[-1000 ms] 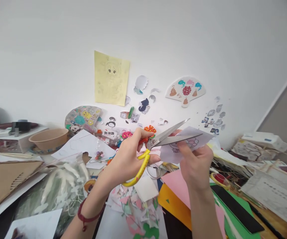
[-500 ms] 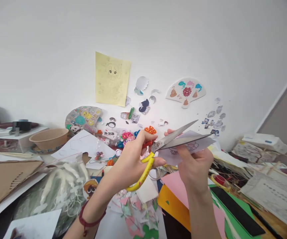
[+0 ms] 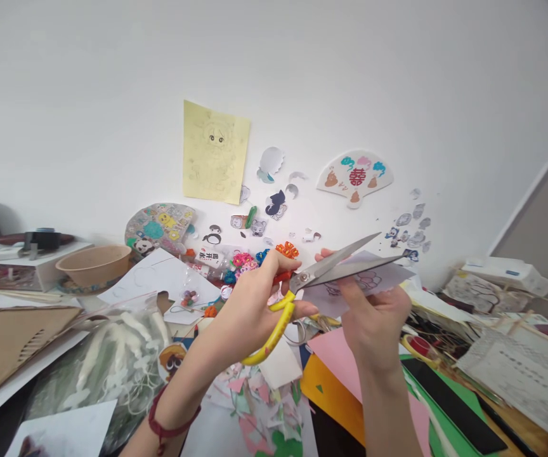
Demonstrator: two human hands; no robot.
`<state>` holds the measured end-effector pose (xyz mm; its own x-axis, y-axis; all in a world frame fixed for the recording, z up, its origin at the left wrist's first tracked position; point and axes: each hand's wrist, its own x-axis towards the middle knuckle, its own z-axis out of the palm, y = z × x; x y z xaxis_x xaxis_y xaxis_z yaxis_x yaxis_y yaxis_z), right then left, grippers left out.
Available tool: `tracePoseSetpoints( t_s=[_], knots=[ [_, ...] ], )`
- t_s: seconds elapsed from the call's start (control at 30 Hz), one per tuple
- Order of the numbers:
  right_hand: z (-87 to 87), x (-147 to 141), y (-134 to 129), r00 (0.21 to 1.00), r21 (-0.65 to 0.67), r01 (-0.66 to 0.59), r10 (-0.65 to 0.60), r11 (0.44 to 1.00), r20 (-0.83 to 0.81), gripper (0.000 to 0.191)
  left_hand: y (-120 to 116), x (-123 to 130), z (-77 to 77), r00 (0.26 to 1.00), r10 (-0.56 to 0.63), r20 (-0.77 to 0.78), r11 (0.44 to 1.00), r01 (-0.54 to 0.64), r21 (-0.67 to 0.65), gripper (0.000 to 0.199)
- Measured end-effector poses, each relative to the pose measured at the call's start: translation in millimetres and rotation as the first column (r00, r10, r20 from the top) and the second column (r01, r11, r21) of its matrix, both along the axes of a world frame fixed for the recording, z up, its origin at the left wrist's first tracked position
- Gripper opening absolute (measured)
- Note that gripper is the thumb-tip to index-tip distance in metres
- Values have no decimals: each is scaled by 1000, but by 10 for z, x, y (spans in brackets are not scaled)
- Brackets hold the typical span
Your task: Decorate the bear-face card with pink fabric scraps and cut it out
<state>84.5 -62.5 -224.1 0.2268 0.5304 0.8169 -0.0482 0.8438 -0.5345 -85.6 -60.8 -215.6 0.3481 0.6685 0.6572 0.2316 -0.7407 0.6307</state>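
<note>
My left hand (image 3: 259, 301) is closed around the handles of a pair of scissors (image 3: 274, 336), which have yellow and red grips. The scissors' blades stand apart and point up to the right, crossing over a sheet of paper. My right hand (image 3: 376, 317) pinches this paper (image 3: 391, 273), which bears line drawings partly hidden by the blades and fingers. The lower blade lies along the paper's upper side; whether it is cutting I cannot tell. Below both hands, pink, white and green paper scraps (image 3: 259, 400) lie on a white sheet (image 3: 207, 425).
Pink paper (image 3: 338, 355), orange paper (image 3: 335, 397) and green paper with a black strip (image 3: 450, 400) lie to the right. At left are a tan bowl (image 3: 93, 266), cardboard (image 3: 12, 349) and a clear plastic bag (image 3: 97, 374). Behind rises a white wall with a yellow drawing (image 3: 217, 158).
Hardly anything differs. The scissors' blades and my right hand with the paper have shifted very slightly to the right; my left hand keeps its hold.
</note>
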Motion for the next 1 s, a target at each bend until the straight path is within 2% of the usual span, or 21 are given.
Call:
tracePoseSetpoints(
  t_s=[0.27, 0.47, 0.8, 1.0],
  knots=[
    [23, 2, -30, 999, 21, 26, -27, 999, 30, 17, -13, -13, -14, 1000, -5, -18, 999, 4, -52, 43],
    [12, 49, -19, 996, 57, 55, -59, 997, 61, 13, -30, -46, 7, 998, 26, -52, 1000, -26, 1, 40],
    [10, 157, -88, 985, 46, 144, -147, 989, 88, 13, -27, -76, -15, 993, 49, -110, 996, -40, 80, 34],
    [40, 217, -144, 978, 30, 109, -112, 994, 174, 15, -80, -83, -15, 984, 74, -165, 995, -60, 84, 31]
  ],
)
